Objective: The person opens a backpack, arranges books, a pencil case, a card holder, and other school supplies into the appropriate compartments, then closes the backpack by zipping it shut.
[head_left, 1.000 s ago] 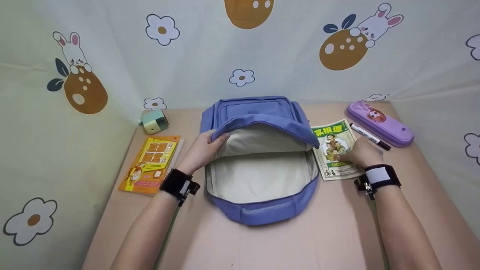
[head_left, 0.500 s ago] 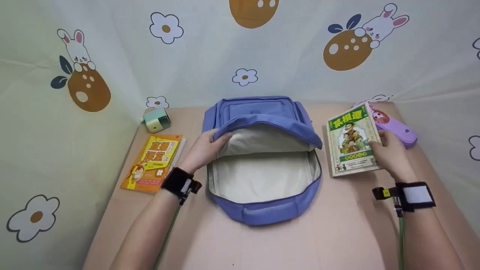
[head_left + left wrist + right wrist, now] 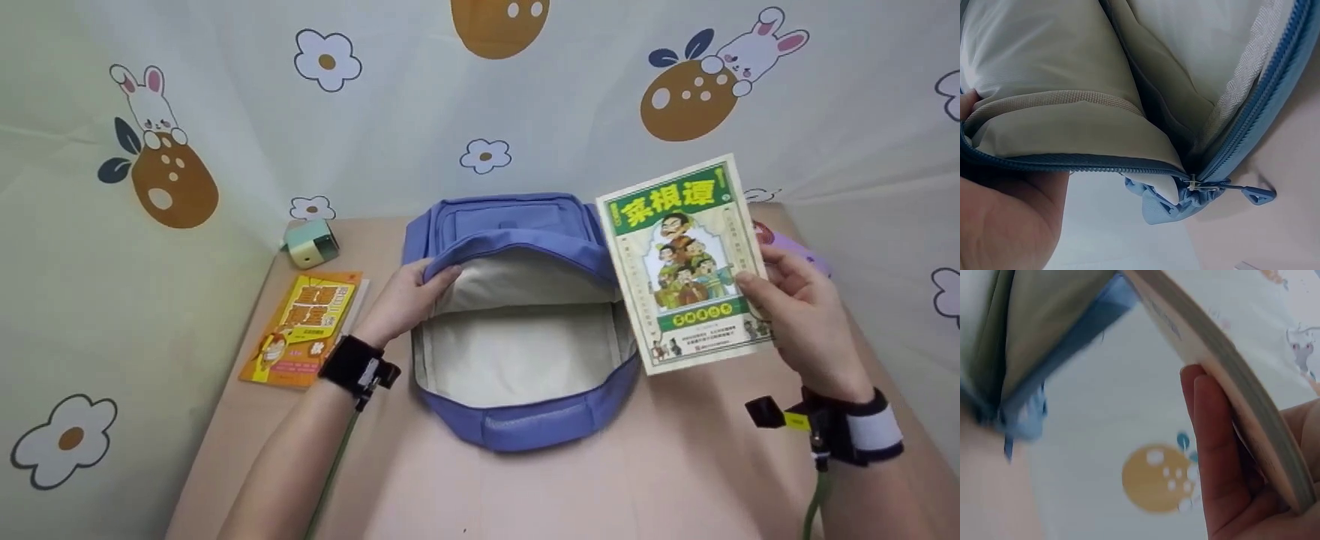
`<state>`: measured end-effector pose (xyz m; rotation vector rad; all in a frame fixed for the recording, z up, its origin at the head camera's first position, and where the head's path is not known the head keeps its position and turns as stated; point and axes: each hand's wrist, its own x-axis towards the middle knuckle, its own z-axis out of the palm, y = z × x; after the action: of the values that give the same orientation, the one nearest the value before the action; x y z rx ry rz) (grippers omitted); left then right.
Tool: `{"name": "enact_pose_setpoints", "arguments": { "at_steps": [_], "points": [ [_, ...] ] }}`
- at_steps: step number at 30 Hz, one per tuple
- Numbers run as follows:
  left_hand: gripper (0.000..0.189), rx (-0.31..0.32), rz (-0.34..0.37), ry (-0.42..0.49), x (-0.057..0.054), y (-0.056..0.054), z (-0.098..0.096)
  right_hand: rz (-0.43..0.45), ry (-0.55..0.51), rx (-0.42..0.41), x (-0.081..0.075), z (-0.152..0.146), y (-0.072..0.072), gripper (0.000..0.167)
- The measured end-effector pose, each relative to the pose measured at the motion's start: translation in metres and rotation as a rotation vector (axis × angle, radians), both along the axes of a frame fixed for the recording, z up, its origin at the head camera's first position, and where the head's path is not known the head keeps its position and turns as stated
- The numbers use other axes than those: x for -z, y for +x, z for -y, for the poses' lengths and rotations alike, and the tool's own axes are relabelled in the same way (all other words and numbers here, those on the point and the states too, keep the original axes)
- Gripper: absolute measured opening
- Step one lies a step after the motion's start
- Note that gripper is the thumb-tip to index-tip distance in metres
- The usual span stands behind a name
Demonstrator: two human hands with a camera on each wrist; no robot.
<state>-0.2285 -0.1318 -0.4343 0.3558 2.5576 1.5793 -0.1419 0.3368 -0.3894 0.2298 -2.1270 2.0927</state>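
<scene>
A blue backpack [image 3: 536, 424] lies unzipped on the table, its pale lining showing. My left hand [image 3: 409, 296] grips the edge of its raised flap, thumb on the inner side. In the left wrist view the flap's zipper edge [image 3: 1072, 162] runs over that hand, and a zipper pull [image 3: 1258, 195] hangs at the corner. My right hand [image 3: 806, 319] holds a green-and-cream book [image 3: 682, 270] by its right edge, upright with the cover facing me, beside the bag's right side. The right wrist view shows the book's page edge [image 3: 1230, 360] between thumb and fingers.
On the left of the table lie an orange book [image 3: 300, 330] and, behind it, a green-and-cream pencil sharpener [image 3: 310, 244]. A purple pencil case [image 3: 795, 247] is partly hidden behind the right hand and book. A patterned curtain [image 3: 390, 135] encloses the back and sides.
The right hand has taken the green book off the table, raised it and tilted its cover upright, nearer the backpack. The left hand keeps holding the flap in place.
</scene>
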Motion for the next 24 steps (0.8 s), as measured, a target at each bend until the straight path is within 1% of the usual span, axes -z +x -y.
{"name": "enact_pose_setpoints", "arguments": {
  "at_steps": [1,3,4,6,8,10,12,15,17,19,21,24],
  "points": [
    [0.043,-0.001,0.003,0.003,0.0,0.0,0.0,0.018,-0.011,-0.054,-0.002,0.007,0.002,0.041],
    [0.044,0.0,0.008,0.008,0.0,0.0,0.0,0.057,0.0,-0.157,-0.003,0.021,0.006,0.038],
    [0.043,-0.001,0.012,0.008,0.0,0.0,0.0,0.076,0.009,-0.223,-0.002,0.028,0.006,0.037],
    [0.043,0.0,0.01,0.006,0.0,-0.001,0.0,0.143,0.03,-0.348,0.002,0.043,0.006,0.037],
    [0.043,-0.002,0.001,-0.004,-0.001,-0.001,0.0,0.201,0.033,-0.486,0.012,0.059,0.003,0.037],
    [0.043,-0.002,-0.006,-0.01,-0.001,-0.001,0.0,0.29,0.043,-0.606,0.025,0.074,-0.002,0.038],
    [0.044,0.003,-0.005,-0.009,-0.001,-0.001,0.0,0.384,0.05,-0.674,0.039,0.088,-0.006,0.04],
    [0.045,0.01,-0.003,-0.004,-0.002,-0.001,0.001,0.507,0.057,-0.721,0.059,0.105,-0.012,0.041],
    [0.045,0.015,-0.002,0.001,-0.004,0.0,0.002,0.566,0.052,-0.717,0.069,0.112,-0.016,0.041],
    [0.046,0.02,-0.005,0.003,-0.006,0.0,0.002,0.613,0.024,-0.69,0.076,0.116,-0.02,0.041],
    [0.045,0.028,-0.002,0.01,-0.007,0.0,0.003,0.64,-0.001,-0.653,0.081,0.119,-0.024,0.04],
    [0.045,0.036,-0.004,0.011,-0.01,0.001,0.004,0.653,-0.037,-0.586,0.085,0.121,-0.032,0.04]
  ]
}}
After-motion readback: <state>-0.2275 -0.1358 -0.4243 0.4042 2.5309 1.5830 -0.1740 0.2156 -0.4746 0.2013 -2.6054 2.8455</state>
